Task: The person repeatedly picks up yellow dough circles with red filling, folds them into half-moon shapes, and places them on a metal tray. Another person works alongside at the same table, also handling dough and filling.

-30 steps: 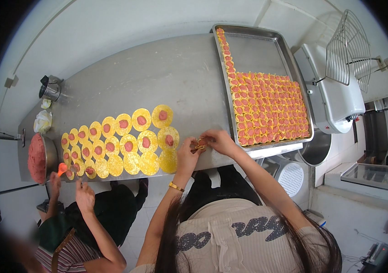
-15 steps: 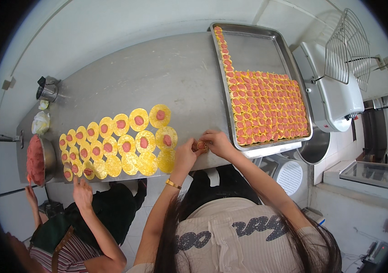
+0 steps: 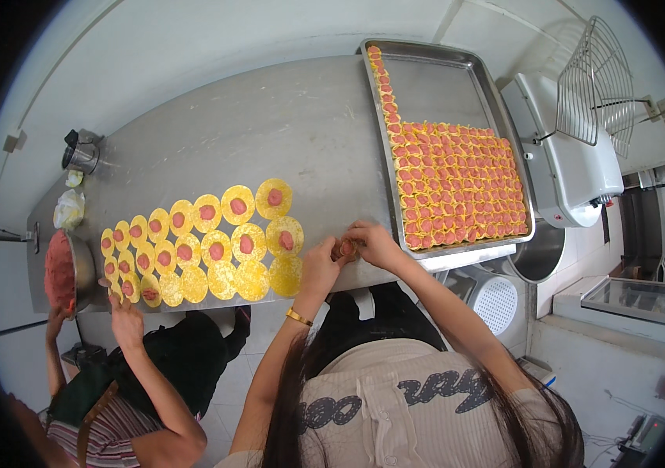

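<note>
Over the table's front edge, my left hand (image 3: 320,265) and my right hand (image 3: 375,246) close their fingers around one small open-topped dumpling (image 3: 346,248), its pink filling facing up. Left of them, round yellow wrappers lie in three rows; most carry a dab of pink meat, like the filled wrapper (image 3: 274,198) at the back right end. Several in the front row are bare, such as the plain wrapper (image 3: 252,279) nearest my left hand. To the right of my hands stands a deep metal tray (image 3: 445,86), packed in its near part with finished dumplings (image 3: 461,183).
At the left, a co-worker's hand (image 3: 125,320) is over the front row, the other at a steel bowl (image 3: 84,273) of pink minced meat (image 3: 58,273). A metal jug (image 3: 83,156) stands behind. Beyond the tray are a white machine (image 3: 562,156) and a wire guard (image 3: 597,86).
My hands stay nearly in place, with the dumpling turned slightly between the fingers. The co-worker's right hand has shifted left along the front row, and their left hand has risen against the bowl.
</note>
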Action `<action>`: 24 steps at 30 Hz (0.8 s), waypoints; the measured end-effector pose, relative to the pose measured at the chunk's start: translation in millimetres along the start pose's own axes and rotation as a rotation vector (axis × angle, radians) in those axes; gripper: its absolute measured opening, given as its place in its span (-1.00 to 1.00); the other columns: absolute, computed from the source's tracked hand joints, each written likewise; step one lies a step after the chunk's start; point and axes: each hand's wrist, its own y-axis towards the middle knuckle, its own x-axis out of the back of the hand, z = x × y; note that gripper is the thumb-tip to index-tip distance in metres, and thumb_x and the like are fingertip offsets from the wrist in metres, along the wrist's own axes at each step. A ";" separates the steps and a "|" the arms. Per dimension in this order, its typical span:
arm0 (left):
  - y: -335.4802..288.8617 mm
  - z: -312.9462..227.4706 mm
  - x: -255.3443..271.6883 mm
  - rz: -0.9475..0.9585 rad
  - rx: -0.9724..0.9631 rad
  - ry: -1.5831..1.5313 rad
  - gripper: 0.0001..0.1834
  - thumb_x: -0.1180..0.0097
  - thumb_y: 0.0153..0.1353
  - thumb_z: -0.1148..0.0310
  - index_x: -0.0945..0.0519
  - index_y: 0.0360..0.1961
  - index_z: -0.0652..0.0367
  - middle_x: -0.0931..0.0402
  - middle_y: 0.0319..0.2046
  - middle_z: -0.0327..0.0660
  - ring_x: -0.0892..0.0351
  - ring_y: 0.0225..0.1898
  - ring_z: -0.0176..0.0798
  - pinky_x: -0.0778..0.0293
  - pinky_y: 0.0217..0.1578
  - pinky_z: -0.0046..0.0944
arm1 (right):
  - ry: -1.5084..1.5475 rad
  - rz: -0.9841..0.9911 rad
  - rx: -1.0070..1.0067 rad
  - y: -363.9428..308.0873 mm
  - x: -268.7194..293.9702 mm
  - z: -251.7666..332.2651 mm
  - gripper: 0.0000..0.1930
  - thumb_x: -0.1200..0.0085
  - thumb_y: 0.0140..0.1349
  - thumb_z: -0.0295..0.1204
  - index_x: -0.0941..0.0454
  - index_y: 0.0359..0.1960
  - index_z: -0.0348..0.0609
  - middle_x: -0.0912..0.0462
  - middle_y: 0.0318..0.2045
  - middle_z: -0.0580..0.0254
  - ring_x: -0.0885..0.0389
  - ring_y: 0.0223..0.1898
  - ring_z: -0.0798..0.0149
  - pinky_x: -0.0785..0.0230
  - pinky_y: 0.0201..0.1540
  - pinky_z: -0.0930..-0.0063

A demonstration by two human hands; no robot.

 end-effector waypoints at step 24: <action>15.0 1.1 5.6 -0.019 -0.079 -0.024 -0.71 -0.29 -0.05 0.49 -0.55 -0.25 0.24 -0.57 -0.33 -0.10 -0.61 -0.28 -0.09 -0.50 -0.25 -0.20 | -0.084 -0.010 -0.096 11.6 2.2 6.6 -0.67 -0.05 -0.08 -0.70 -0.54 -0.20 -0.24 -0.54 -0.29 0.00 -0.54 -0.22 -0.10 -0.42 -0.17 0.14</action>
